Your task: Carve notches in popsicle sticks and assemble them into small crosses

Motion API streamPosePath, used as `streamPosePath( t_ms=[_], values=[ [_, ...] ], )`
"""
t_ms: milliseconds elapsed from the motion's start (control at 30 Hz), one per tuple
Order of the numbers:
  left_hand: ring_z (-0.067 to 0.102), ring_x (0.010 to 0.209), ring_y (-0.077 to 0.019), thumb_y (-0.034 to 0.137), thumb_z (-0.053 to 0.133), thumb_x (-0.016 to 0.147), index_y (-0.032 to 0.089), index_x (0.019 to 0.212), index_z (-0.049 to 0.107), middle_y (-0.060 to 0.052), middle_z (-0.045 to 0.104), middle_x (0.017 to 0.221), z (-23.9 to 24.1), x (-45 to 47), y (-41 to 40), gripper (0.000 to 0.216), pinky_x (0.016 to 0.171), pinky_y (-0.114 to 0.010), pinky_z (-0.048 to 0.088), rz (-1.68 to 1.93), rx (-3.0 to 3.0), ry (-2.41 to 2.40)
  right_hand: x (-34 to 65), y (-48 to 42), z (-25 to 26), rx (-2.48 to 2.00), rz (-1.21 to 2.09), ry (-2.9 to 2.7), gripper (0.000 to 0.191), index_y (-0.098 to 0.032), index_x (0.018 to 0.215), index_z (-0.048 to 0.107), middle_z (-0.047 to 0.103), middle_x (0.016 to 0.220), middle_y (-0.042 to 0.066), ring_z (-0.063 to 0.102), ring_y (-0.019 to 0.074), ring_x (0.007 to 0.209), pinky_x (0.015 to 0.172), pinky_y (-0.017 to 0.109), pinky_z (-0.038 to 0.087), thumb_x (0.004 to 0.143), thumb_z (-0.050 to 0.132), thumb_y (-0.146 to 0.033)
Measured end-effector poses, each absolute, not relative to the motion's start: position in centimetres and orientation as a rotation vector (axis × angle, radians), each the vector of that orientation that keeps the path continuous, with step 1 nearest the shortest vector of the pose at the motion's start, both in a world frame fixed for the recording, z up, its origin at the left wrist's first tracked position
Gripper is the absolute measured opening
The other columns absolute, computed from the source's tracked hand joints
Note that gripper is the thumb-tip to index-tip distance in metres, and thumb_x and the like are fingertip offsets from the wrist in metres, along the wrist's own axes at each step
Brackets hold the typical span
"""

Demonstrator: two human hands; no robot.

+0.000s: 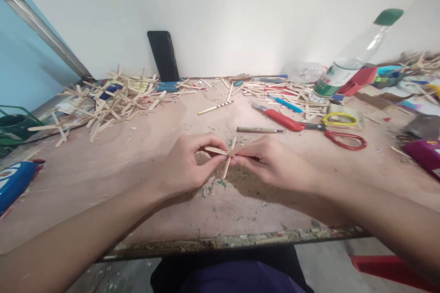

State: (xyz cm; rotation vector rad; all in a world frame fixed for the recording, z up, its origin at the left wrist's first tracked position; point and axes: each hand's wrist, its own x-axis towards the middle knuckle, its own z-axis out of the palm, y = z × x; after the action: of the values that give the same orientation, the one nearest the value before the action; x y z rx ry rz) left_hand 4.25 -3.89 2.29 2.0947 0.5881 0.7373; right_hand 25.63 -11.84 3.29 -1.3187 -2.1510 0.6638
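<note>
Just above the tabletop, a small cross of wooden craft sticks (227,167) is held between my two hands. My left hand (192,162) pinches it from the left, thumb and index finger closed on one stick. From the other side, my right hand (271,162) grips the cross with thumb and fingertips near the crossing point. One stick points toward me and away; fingertips hide part of the joint. Behind my right hand lies a thin brown pen-like tool (259,130). Green shavings (222,183) are scattered beneath the hands.
Crossed stick pieces (113,105) heap up at the back left, near a phone (163,56) leaning on the wall. A red utility knife (283,120), scissors (343,130), loose sticks and a bottle (350,64) occupy the right. A pencil (216,107) lies mid-table.
</note>
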Motion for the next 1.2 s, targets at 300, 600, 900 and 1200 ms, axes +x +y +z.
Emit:
streamPosePath(
  t_ms=[300,600,900,1200],
  values=[
    [0.071,0.079,-0.0169,0.027,0.072,0.090,0.019,0.088,0.075,-0.001,0.076,0.083,3.0,4.2,-4.0,0.008,0.075,-0.026,0.057,0.716,2.029,0.554,25.6,-12.0,4.8,-1.365,0.586,-2.131,0.024,-0.019,0.092,0.080,0.075,0.074,0.002,0.061,0.0139,0.060,0.059,0.029,0.042,0.102,0.064,-0.034],
    [0.068,0.078,-0.0166,0.026,0.076,0.084,0.018,0.088,0.073,-0.002,0.074,0.083,3.6,3.8,-3.5,0.009,0.068,-0.025,0.052,0.635,1.857,0.526,24.9,-12.0,5.6,-1.338,0.911,-1.800,0.023,-0.021,0.108,0.079,0.080,0.110,0.006,0.073,0.0203,0.095,0.076,0.029,0.057,0.098,0.070,-0.040],
    [0.064,0.075,-0.0128,0.015,0.069,0.085,0.017,0.086,0.072,0.001,0.071,0.081,3.6,4.3,-3.7,0.003,0.074,-0.025,0.052,0.703,1.848,0.474,24.8,-11.7,4.7,-1.256,1.103,-1.661,0.032,-0.020,0.082,0.078,0.073,0.082,0.003,0.059,0.0143,0.067,0.060,0.028,0.048,0.098,0.071,-0.047],
    [0.069,0.090,-0.0148,0.019,0.071,0.090,0.019,0.098,0.075,-0.001,0.076,0.100,2.8,4.5,-3.3,0.009,0.083,-0.027,0.054,0.742,1.795,0.458,25.0,-11.5,4.3,-1.246,1.183,-1.544,0.034,-0.019,0.077,0.081,0.074,0.082,0.005,0.064,0.0151,0.067,0.061,0.028,0.056,0.091,0.078,-0.050]
  ],
)
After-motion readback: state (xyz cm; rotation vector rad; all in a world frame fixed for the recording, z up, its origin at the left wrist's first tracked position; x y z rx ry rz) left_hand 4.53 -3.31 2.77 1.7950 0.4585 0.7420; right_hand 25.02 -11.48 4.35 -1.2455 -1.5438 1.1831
